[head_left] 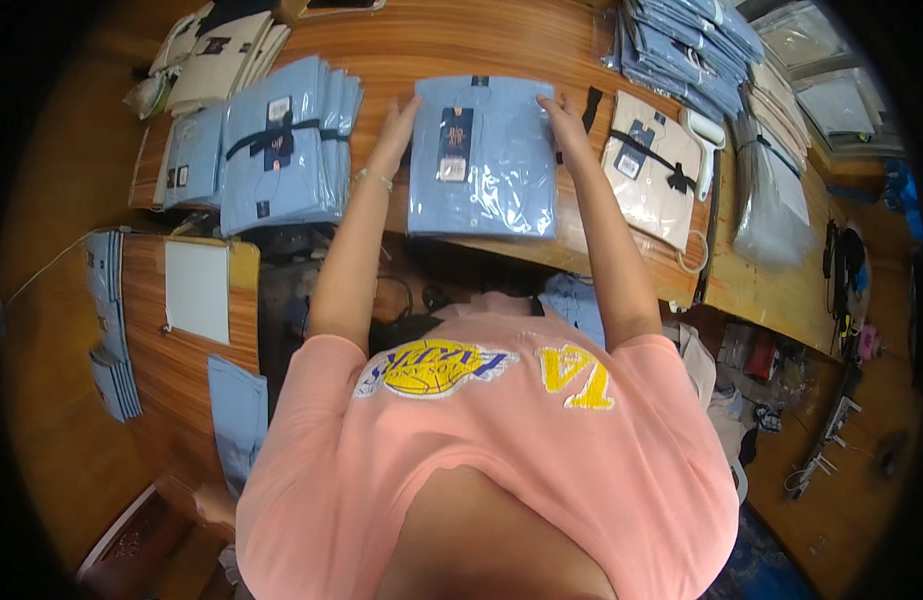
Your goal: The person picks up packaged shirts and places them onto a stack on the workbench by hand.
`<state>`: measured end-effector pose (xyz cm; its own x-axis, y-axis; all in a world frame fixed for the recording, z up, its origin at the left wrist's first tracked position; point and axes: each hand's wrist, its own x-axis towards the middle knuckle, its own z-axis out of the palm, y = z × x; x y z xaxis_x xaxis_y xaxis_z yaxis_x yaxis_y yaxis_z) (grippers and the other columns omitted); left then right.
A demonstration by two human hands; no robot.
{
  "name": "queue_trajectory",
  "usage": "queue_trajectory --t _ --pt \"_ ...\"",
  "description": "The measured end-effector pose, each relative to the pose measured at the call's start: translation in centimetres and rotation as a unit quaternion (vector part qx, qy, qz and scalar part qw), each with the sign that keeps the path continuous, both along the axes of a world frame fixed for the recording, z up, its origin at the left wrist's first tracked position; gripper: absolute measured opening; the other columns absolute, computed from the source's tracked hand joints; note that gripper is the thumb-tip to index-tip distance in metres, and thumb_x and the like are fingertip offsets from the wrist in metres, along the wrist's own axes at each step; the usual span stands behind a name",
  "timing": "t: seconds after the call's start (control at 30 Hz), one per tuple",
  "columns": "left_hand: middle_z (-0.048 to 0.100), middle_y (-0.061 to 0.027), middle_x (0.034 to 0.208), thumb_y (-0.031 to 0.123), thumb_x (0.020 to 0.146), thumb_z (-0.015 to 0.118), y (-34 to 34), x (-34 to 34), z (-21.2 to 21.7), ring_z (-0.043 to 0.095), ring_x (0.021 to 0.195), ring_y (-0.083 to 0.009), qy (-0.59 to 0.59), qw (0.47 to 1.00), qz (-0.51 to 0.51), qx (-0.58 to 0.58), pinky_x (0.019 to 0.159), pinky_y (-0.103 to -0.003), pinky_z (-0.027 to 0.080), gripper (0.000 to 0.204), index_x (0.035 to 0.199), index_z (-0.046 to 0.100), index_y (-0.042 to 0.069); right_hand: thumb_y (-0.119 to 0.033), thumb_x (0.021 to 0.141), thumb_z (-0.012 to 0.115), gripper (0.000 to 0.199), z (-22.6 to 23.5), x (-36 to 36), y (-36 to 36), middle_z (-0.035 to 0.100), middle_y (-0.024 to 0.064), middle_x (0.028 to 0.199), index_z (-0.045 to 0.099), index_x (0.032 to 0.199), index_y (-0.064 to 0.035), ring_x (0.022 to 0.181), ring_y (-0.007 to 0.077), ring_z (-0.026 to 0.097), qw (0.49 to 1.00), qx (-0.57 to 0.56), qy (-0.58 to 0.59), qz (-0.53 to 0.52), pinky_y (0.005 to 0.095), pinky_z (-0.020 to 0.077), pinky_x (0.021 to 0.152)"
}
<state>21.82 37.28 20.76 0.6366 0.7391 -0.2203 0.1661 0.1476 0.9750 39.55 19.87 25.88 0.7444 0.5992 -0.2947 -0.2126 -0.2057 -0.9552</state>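
Note:
A stack of folded blue shirts (522,150) in clear plastic sleeves sits at the front edge of the wooden table, straight ahead of me. The top shirt carries a dark label (456,140) with a white sticker. My left hand (395,135) grips the stack's left side, and my right hand (570,132) holds its right side near the far corner; the inner fingers are partly hidden. A black ribbon (592,108) shows just beyond my right hand, and dark bits stick out beside the stack at both sides.
Ribbon-tied blue shirts (282,175) stand to the left, and a tied beige bundle (647,165) lies right, beside a white handled tool (704,135). More blue packs (687,60) pile up far right, above clear sleeves (767,215). Another person's hand (215,503) shows lower left.

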Motion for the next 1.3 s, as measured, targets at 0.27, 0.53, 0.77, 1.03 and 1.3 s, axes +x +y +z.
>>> queue_trajectory --t 0.27,0.53,0.77,1.03,1.3 --pt "0.051 -0.0200 0.120 0.039 0.086 0.053 -2.5 -0.7 2.5 0.052 0.107 -0.0254 0.119 0.992 0.007 0.038 0.092 -0.031 0.039 0.071 0.131 0.028 -0.010 -0.023 0.085 0.056 0.056 -0.7 -1.8 -4.3 0.052 0.0210 0.116 0.032 0.127 0.0045 0.103 0.0274 0.053 0.989 -0.094 -0.103 0.055 0.0336 0.0447 0.085" --pt "0.032 -0.0157 0.138 0.042 0.090 0.044 -11.6 -10.6 1.0 0.029 0.127 -0.0217 0.045 0.988 -0.099 -0.109 0.106 -0.030 0.018 0.066 0.135 0.027 -0.004 -0.041 0.093 0.037 0.064 -3.7 -10.3 -13.8 0.028 0.0145 0.141 0.017 0.140 -0.0019 0.131 0.0242 0.023 0.995 -0.042 -0.018 0.086 0.0337 0.0155 0.107" --pt "0.047 -0.0181 0.124 0.018 0.081 0.053 -10.9 -13.4 -1.2 0.043 0.115 -0.0236 0.010 0.988 -0.155 0.023 0.096 -0.030 0.032 0.060 0.132 0.029 -0.005 -0.026 0.084 0.059 0.077 -4.5 -10.7 -16.0 0.028 0.0180 0.140 0.012 0.140 0.0006 0.127 0.0241 0.031 0.980 0.015 -0.141 0.139 0.0299 0.0266 0.102" --pt "0.060 -0.0239 0.085 0.017 0.083 0.058 -11.8 -13.4 -0.8 0.056 0.083 -0.0394 0.120 0.945 -0.097 0.288 0.072 -0.040 0.045 0.027 0.099 0.056 -0.005 -0.012 0.077 0.067 0.050 -5.0 -10.8 -15.2 0.061 0.0105 0.089 0.048 0.121 0.0020 0.076 0.0148 0.053 0.965 -0.085 -0.231 0.086 0.0274 0.0437 0.072" --pt "0.060 -0.0175 0.097 0.001 0.072 0.067 -12.3 -13.1 -1.9 0.062 0.082 -0.0259 0.044 0.967 -0.043 0.246 0.070 -0.031 0.050 0.034 0.103 0.056 -0.005 -0.010 0.069 0.073 0.067 -7.4 -11.0 -15.4 0.062 0.0150 0.097 0.043 0.128 -0.0050 0.084 0.0206 0.057 0.930 -0.019 -0.366 0.032 0.0306 0.0451 0.075"
